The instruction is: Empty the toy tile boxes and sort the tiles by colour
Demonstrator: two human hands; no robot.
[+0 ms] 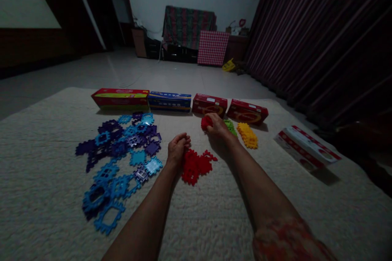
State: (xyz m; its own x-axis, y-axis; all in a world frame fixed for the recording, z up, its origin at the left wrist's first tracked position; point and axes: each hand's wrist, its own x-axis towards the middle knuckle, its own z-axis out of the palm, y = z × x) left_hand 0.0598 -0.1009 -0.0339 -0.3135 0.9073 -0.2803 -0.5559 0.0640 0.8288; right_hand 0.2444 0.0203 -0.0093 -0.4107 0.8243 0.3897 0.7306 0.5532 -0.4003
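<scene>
My right hand (218, 126) is closed on a red interlocking plastic tile (206, 122), holding it just in front of a dark red box. Partly hidden behind that hand lie green tiles (230, 127). My left hand (177, 150) rests on the mat with its fingers loosely bent and nothing visible in them. Right beside it is a loose pile of red tiles (196, 166) with notched edges. To the right sits a stack of yellow tiles (247, 135). Blue tiles (119, 185) and purple tiles (118, 149) are spread out left of my left hand.
Along the mat's far side stand a red and yellow-green box (121, 98), a blue box (169, 102) and two dark red boxes (247, 111). A white and red box (306, 149) lies at the right. Everything rests on a pale quilted mat (208, 224).
</scene>
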